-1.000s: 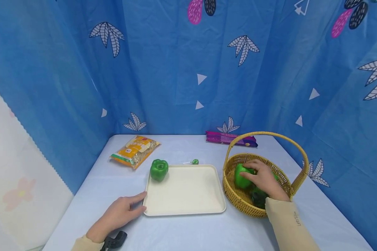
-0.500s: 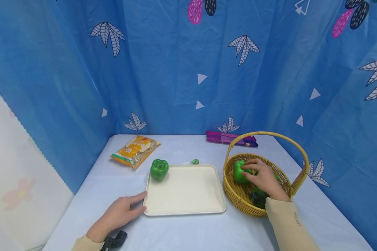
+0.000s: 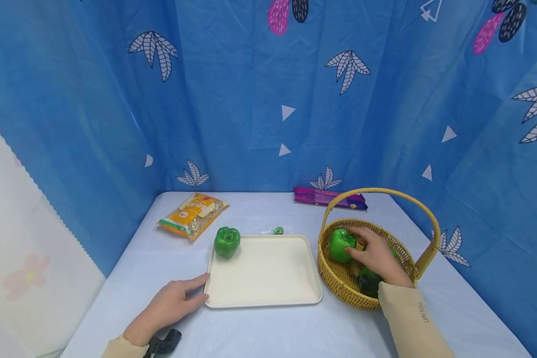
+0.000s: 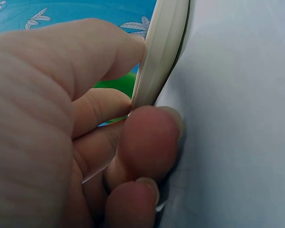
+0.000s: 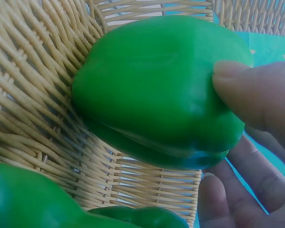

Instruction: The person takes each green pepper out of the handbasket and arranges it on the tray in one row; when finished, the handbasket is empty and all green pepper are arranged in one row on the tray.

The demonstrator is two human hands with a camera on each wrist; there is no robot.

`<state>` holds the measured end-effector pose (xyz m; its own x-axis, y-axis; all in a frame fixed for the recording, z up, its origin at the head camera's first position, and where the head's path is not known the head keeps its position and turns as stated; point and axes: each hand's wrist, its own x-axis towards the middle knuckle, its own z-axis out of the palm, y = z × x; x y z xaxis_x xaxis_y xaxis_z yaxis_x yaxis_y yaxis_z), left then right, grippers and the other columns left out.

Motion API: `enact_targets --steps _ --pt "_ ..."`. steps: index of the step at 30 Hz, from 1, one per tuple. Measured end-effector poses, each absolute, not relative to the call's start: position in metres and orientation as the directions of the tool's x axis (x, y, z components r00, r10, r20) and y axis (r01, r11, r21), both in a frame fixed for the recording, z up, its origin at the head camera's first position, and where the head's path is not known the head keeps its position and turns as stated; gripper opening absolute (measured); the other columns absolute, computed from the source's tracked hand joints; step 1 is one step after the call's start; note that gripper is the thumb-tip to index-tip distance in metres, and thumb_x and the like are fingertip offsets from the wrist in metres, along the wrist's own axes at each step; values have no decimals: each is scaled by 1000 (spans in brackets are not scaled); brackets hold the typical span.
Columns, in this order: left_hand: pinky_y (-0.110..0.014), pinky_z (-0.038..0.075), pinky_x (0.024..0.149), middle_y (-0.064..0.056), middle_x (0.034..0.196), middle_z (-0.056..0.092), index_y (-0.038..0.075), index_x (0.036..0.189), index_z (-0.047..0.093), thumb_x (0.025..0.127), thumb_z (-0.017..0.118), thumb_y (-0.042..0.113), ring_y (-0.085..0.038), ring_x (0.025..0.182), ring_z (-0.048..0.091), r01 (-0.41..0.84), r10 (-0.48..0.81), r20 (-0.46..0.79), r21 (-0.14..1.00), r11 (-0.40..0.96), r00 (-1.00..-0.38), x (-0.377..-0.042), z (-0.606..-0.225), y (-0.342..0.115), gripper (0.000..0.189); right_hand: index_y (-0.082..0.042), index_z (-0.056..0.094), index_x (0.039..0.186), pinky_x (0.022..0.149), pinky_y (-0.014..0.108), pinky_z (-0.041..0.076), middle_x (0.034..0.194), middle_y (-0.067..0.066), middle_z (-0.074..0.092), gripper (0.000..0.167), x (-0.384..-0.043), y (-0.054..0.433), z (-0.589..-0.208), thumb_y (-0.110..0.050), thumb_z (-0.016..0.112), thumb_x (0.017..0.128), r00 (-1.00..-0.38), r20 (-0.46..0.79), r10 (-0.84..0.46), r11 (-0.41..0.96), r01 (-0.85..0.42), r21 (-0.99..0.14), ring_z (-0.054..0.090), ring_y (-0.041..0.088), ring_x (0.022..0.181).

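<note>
In the head view my right hand point(image 3: 376, 256) reaches into a yellow wicker basket point(image 3: 340, 291). It pinches a glossy green bell pepper point(image 3: 340, 246) near the basket's left wall; the right wrist view has the thumb on one side of this pepper point(image 5: 156, 90) and fingers at its end. More green pepper-like vegetables point(image 5: 28, 199) lie beneath, partly hidden by the hand. My left hand point(image 3: 170, 303) lies beside a cream tray point(image 3: 268, 271), its index finger and thumb touching the left rim point(image 4: 159, 52). A second green bell pepper point(image 3: 226, 242) sits on the tray's far left corner.
An orange food packet point(image 3: 194, 215) lies at the back left, and a purple packet point(image 3: 328, 198) at the back right. Behind the tray is a small green lollipop-like item point(image 3: 277, 230). The basket's tall handle point(image 3: 385, 190) arches above the right hand.
The bell pepper in the basket has shifted slightly left and back, and more of it shows beyond the right fingers. The left hand and tray have stayed still.
</note>
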<state>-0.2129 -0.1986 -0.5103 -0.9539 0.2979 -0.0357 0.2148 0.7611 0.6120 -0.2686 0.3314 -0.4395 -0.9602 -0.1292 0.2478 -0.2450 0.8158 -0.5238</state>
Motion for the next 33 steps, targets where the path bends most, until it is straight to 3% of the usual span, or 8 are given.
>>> enact_targets --steps 10,15,29,33 --pt "-27 35 48 7 64 50 19 147 59 94 71 49 -7 45 26 219 297 -29 609 762 -954 -213 -509 -198 61 -12 62 138 86 53 56 137 15 60 51 -269 330 -437 -23 79 92 -958 252 -136 811 -254 -527 61 37 111" --pt "-27 36 48 7 63 50 20 147 59 94 71 49 -7 45 27 214 294 -32 613 761 -955 -212 -508 -198 61 -12 63 135 88 54 56 135 14 61 49 -269 330 -436 -23 81 91 -956 260 -135 801 -260 -539 61 35 111" --pt "-28 36 48 5 62 48 19 147 59 94 71 51 -9 46 30 178 275 -65 617 767 -959 -209 -508 -200 63 -14 63 136 86 51 58 140 15 60 49 -268 324 -437 -32 79 93 -965 218 -143 790 -244 -562 62 35 114" --pt "-28 35 49 6 65 51 19 147 59 95 70 51 -9 47 28 209 299 -48 608 766 -953 -210 -509 -200 62 -12 63 136 80 44 58 137 15 61 49 -264 324 -430 -30 79 93 -960 243 -140 796 -255 -549 63 30 105"
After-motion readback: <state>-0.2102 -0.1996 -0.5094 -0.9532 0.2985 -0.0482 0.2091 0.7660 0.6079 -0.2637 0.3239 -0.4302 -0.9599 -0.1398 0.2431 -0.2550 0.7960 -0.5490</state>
